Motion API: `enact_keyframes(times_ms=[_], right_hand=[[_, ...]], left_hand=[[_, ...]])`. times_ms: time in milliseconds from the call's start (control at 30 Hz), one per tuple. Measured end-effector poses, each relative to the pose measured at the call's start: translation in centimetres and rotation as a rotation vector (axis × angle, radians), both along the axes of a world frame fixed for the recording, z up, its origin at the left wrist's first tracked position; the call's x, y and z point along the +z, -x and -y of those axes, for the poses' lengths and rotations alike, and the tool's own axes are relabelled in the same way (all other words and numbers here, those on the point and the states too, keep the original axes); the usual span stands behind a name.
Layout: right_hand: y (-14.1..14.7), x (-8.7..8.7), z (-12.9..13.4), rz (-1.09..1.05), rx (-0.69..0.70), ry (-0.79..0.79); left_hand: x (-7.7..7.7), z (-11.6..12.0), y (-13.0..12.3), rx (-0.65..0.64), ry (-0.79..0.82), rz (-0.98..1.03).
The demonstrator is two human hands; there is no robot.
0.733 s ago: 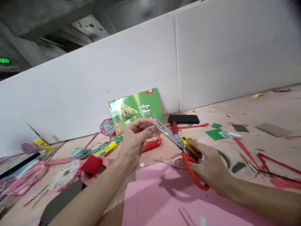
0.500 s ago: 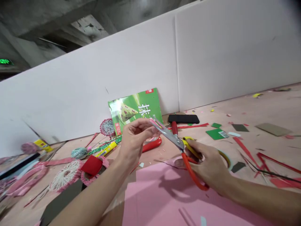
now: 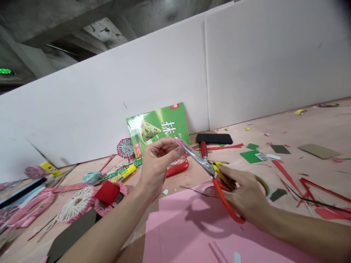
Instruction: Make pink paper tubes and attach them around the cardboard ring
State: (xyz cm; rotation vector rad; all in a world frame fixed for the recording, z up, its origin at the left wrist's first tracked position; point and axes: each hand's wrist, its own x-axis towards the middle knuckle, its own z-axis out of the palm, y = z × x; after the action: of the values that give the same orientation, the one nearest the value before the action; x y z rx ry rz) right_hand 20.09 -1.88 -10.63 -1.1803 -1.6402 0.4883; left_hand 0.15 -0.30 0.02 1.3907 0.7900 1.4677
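My right hand (image 3: 242, 193) is wrapped round the handles of a pair of scissors (image 3: 202, 163), one handle orange and one yellow. Their blades point up and left, nearly closed, toward my left fingertips. My left hand (image 3: 159, 160) pinches a small pink paper piece (image 3: 179, 140), which shows along the blade tips; most of it is hidden by fingers and blades. Below both hands lie pink paper sheets (image 3: 175, 233), with the scissors' shadow on them. A red-handled tool (image 3: 178, 168) rests behind my left hand.
A green printed box panel (image 3: 156, 126) leans against the white partition (image 3: 164, 65). Near it lie a black phone (image 3: 214, 138) and a yellow glue stick (image 3: 124, 173). Pink woven rings (image 3: 76, 202) and dark card (image 3: 72, 233) are at left. Paper scraps and a tape roll (image 3: 264, 185) lie at right.
The scissor blades have closed further on the pink paper, and the handles have drawn together slightly. My left hand has stayed almost in place.
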Motion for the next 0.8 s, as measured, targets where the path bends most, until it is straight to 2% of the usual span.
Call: enact_keyframes(times_ms=[100,200,533,800], right_hand=[[-0.07,0.16,0.08,-0.038,0.07,0.107],[-0.08,0.14,0.13,-0.061,0.077,0.152],[0.14,0.63,0.24,-0.11,0.07,0.116],[-0.1,-0.31,-0.05,-0.115,0.029,0.137]], left_hand=[[-0.07,-0.03,0.08,-0.009,0.007,-0.004],[-0.15,-0.06,0.13,-0.019,0.005,0.003],[-0.02,0.04,0.36,-0.001,0.042,-0.056],[-0.19,-0.1,0.06,-0.048,0.035,-0.068]])
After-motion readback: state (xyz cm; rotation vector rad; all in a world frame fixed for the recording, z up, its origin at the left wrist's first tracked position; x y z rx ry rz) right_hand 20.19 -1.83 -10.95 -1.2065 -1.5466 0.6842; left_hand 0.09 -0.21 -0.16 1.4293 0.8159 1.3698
